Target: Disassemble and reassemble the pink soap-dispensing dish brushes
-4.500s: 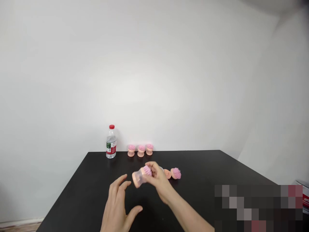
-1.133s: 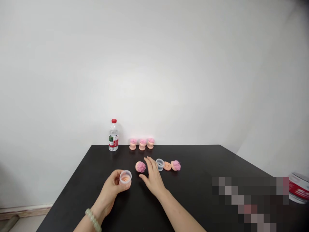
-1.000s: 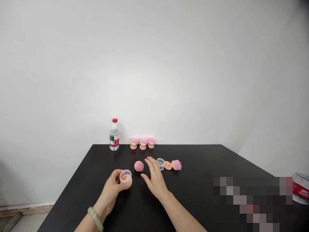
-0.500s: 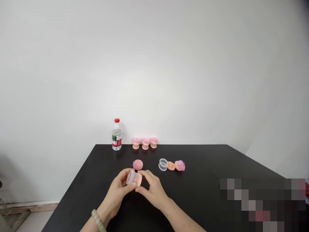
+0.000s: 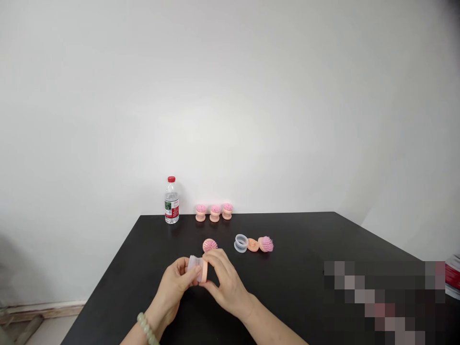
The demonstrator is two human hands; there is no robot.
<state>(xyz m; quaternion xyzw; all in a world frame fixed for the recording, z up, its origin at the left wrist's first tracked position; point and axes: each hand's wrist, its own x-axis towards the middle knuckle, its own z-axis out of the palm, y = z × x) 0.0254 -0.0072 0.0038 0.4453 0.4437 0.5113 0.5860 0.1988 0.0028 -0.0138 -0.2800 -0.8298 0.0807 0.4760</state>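
Note:
Between my hands is a translucent spool-shaped silicone ring (image 5: 194, 264) with a peach disc-shaped base (image 5: 204, 271) against its right end. My left hand (image 5: 177, 281) is wrapped round the ring, thumb on its near side. The fingertips and thumb of my right hand (image 5: 227, 286) pinch the peach base at its rim. Just beyond my fingers lies a brush head (image 5: 210, 245) with pink bristles, partly covered by my right hand. To the right, a second translucent ring (image 5: 241, 243), a peach base (image 5: 253, 245) and another pink-bristled brush head (image 5: 266, 244) lie side by side.
At the back of the black table (image 5: 294, 268) three pink-bristled scrub brushes (image 5: 214, 213) stand in a row near the wall. A water bottle with a red cap (image 5: 171, 201) stands left of them. Pixelated blocks (image 5: 384, 306) cover the lower right.
The held ring and base have turned so the ring's opening no longer shows. Beyond my hands, the loose brush head has rolled, its bristles now facing another way. The view has shifted slightly.

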